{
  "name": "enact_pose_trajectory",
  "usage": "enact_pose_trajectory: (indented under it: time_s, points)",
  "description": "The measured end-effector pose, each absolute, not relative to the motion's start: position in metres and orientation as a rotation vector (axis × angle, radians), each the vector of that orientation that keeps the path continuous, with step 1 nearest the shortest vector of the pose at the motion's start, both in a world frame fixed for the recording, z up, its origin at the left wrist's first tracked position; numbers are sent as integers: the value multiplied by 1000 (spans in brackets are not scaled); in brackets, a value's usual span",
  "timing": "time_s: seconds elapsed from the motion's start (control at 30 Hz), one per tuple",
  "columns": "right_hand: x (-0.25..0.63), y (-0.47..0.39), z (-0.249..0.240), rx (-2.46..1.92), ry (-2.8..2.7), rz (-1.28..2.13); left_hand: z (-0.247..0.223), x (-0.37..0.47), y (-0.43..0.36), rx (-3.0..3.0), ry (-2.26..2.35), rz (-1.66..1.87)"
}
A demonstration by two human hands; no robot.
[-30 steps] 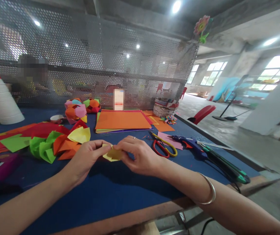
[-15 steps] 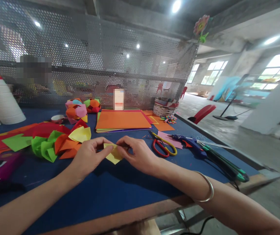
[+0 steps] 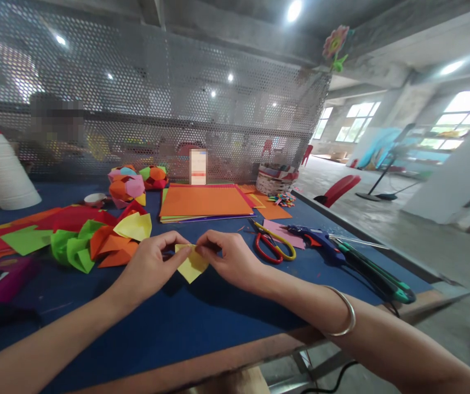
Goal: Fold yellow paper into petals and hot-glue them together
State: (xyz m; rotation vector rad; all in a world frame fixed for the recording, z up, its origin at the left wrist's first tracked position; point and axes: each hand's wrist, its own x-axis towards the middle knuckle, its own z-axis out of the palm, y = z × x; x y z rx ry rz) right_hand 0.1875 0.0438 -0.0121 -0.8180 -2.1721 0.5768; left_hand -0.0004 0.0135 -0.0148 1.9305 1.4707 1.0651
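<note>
A small yellow paper (image 3: 191,266) is pinched between both hands above the blue table (image 3: 169,334). My left hand (image 3: 155,261) grips its left corner with thumb and fingers. On the right corner, my right hand (image 3: 230,256) is closed the same way. The paper's lower point hangs down towards me. Just left of my left hand lie a folded yellow paper (image 3: 135,226), folded orange papers (image 3: 114,247) and folded green papers (image 3: 76,246). Scissors (image 3: 274,246) with red and yellow handles rest right of my right hand.
Behind the hands lies a stack of coloured sheets (image 3: 206,201). Paper balls (image 3: 128,186), a woven basket (image 3: 277,179) and a perforated metal screen (image 3: 218,126) stand further back. A glue gun (image 3: 321,241) and green-black cutter (image 3: 377,272) lie right; paper cups (image 3: 3,169) are left.
The yellow paper's lower point has tilted further down and more of its face shows. Both hands keep their pinch on it, with only slight movement.
</note>
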Motion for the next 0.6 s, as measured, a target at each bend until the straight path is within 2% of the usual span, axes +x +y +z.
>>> enact_pose_trajectory:
  time_s: [0.6]
  points:
    - [186,42,-15,-793,-2206,545,-12,7,8,2140,1460,1181]
